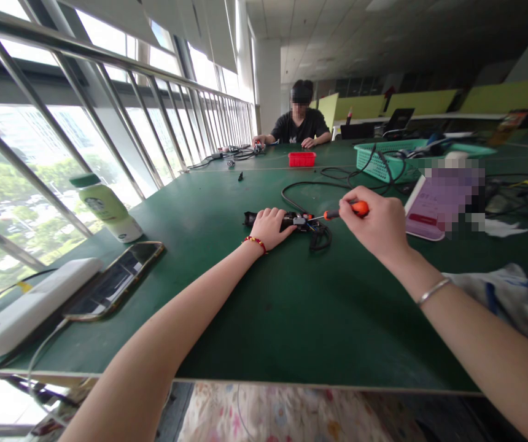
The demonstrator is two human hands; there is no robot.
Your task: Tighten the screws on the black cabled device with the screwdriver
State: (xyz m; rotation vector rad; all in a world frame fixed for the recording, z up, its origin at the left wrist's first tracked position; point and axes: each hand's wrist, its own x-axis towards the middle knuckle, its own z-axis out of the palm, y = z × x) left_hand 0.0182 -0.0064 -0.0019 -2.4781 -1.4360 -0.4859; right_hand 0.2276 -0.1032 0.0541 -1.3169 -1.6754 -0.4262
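My left hand (271, 227) lies over a black cylindrical device (251, 218) on the green table, its fingers wrapped round the body. At the device's right end, metal and orange parts (299, 221) and thin wires are exposed. My right hand (377, 218) grips the orange and black handle of a screwdriver (333, 214), held nearly level and pointing left. Its shaft reaches the exposed parts; whether the tip sits in a screw is too small to tell. A short black cable loop (322, 238) rests just right of the device.
A green basket (381, 166) with cables and a red box (301, 159) stand farther back. At right are a propped phone (434, 205) and cloth (508, 294). A bottle (107, 205), phone (116, 282) and white power strip (34, 307) are left. A person (298, 123) sits opposite.
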